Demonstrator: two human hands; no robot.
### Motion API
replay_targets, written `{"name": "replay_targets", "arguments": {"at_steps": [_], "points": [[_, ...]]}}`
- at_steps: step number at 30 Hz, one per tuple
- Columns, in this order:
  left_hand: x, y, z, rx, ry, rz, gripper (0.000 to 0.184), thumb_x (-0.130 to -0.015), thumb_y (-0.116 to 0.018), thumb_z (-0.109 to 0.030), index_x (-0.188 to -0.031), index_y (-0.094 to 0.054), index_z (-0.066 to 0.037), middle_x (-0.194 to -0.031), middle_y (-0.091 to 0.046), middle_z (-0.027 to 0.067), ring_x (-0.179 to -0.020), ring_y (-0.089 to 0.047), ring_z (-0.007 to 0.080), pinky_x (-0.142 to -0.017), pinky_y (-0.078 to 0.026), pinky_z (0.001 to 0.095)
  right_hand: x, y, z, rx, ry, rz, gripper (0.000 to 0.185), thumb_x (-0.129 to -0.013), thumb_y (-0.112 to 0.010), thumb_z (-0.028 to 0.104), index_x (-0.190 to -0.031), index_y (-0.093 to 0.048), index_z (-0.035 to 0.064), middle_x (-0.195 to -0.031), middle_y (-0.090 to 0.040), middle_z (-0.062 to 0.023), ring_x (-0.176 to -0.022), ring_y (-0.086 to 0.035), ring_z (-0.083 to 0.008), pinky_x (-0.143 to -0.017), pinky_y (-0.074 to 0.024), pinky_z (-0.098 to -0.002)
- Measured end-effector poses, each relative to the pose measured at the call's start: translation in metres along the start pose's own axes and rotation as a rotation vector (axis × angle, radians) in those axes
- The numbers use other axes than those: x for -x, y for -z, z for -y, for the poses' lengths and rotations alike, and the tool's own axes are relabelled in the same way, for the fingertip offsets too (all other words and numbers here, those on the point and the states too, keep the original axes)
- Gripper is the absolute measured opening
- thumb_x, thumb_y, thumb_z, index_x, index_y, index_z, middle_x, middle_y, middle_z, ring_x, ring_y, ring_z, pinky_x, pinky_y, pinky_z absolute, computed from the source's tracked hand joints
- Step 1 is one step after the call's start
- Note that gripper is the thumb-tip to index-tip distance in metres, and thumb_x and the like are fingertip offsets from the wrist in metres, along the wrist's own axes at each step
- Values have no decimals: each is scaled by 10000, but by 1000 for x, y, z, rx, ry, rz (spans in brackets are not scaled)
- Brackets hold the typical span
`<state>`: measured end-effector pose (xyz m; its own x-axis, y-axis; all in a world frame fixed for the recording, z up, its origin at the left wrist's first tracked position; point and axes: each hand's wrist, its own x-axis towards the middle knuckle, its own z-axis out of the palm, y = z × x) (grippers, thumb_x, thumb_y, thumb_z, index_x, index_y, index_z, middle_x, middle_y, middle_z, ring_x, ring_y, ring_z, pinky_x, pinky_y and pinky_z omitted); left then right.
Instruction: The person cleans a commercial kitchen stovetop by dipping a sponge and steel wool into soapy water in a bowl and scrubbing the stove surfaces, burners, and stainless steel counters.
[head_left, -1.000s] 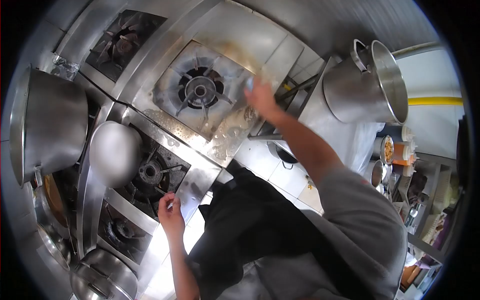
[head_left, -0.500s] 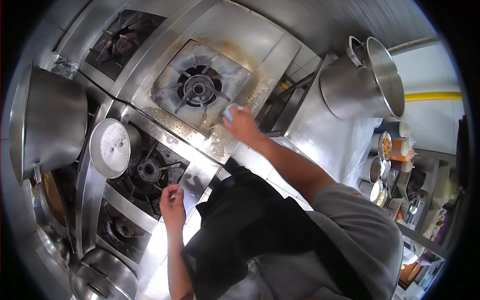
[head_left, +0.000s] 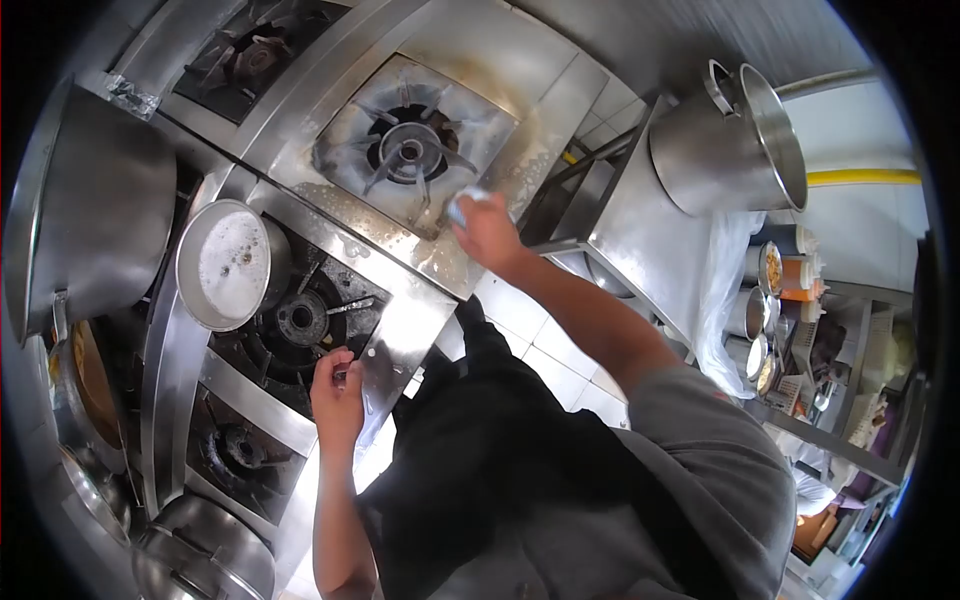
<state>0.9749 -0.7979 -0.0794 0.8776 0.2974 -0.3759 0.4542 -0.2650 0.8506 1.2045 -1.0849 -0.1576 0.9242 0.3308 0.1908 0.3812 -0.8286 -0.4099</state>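
Observation:
My right hand (head_left: 488, 232) is closed around a small pale blue-and-white sponge or cloth (head_left: 462, 206), mostly covered by the fingers. It presses at the near right corner of a steel stove top (head_left: 440, 255), which is wet and marked with foamy brown stains. Just beyond the hand is a gas burner (head_left: 410, 152) with a spoked iron grate on a square plate. My left hand (head_left: 338, 385) hovers by the front edge of the lower stove, fingers loosely bent and apart, nothing visible in them. Nearest it is a black burner (head_left: 302, 316).
A pot of foamy white liquid (head_left: 232, 268) stands left of the black burner. A big stockpot (head_left: 120, 200) is at far left, another stockpot (head_left: 720, 140) on the right-hand steel counter (head_left: 640, 235). A lidded pan (head_left: 205, 550) sits at lower left; bottles and containers (head_left: 795, 272) line the right.
The whole view has shifted slightly. My right hand, still holding the sponge or cloth, has moved a little rightward along the stove corner. My left hand stays near the lower stove's edge.

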Motion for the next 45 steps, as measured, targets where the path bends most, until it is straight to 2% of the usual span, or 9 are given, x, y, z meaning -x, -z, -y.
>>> {"name": "replay_targets", "arguments": {"at_steps": [5,8,11,13,17,20,32,35,45], "points": [[14,9,13,10,63,1,201,-903,-654,-77,-1089,-616,-12,-1174,-635,96,-946,-606,160,-793,-489,285,-14,1,-8,-22,-197,-22,259,-846,-681,245,-952,-590,27,-821,-672,-203,-839,-641,-377,-876,-417,-468],[12,15,22,19,54,-14,197,-901,-660,-81,-1082,-621,-15,-1178,-637,98,-934,-611,163,-794,-490,288,4,-3,-1,-13,115,218,223,-825,-701,231,-934,-607,60,-855,-673,-204,-865,-627,-427,-846,-454,-509],[18,17,17,33,72,-36,190,-901,-664,-85,-1074,-625,-16,-1177,-637,97,-936,-611,163,-797,-488,291,-13,8,-22,-5,-242,166,246,-817,-702,238,-960,-600,66,-873,-678,-194,-897,-636,-414,-918,-415,-528],[9,15,12,24,45,-64,185,-902,-665,-86,-1070,-626,-17,-1178,-636,95,-940,-609,162,-797,-486,291,11,-8,-9,-146,279,37,267,-827,-687,242,-1016,-607,71,-896,-681,-194,-923,-638,-386,-948,-382,-544],[17,14,17,14,38,-73,186,-906,-660,-82,-1077,-626,-18,-1171,-634,92,-946,-606,159,-791,-483,288,-27,18,-27,11,-180,222,285,-828,-645,242,-1052,-608,70,-907,-681,-188,-930,-652,-345,-936,-387,-498],[15,6,21,19,30,-79,193,-906,-658,-80,-1084,-623,-17,-1171,-633,95,-959,-607,168,-793,-486,290,9,12,0,-52,260,259,286,-841,-645,243,-1054,-592,60,-903,-679,-197,-882,-655,-353,-885,-409,-478],[19,-19,11,-78,17,-66,179,-914,-637,-113,-1075,-616,-39,-1213,-630,120,-977,-614,209,-767,-485,315,-2,26,-46,67,268,228,315,-861,-644,268,-1071,-548,54,-877,-668,-185,-836,-622,-412,-874,-412,-499],[18,-30,1,-174,22,-40,178,-910,-636,-106,-1076,-618,-42,-1212,-632,119,-962,-612,200,-761,-479,317,-58,46,-108,123,-190,222,318,-842,-655,277,-1035,-543,50,-903,-668,-183,-894,-629,-386,-901,-397,-490],[6,-81,-35,-98,28,-106,155,-913,-624,-104,-1055,-614,-42,-1210,-632,107,-953,-611,200,-745,-462,303,-62,80,-144,116,-99,270,304,-835,-630,241,-1016,-503,33,-919,-664,-200,-951,-638,-358,-926,-373,-466]]}}
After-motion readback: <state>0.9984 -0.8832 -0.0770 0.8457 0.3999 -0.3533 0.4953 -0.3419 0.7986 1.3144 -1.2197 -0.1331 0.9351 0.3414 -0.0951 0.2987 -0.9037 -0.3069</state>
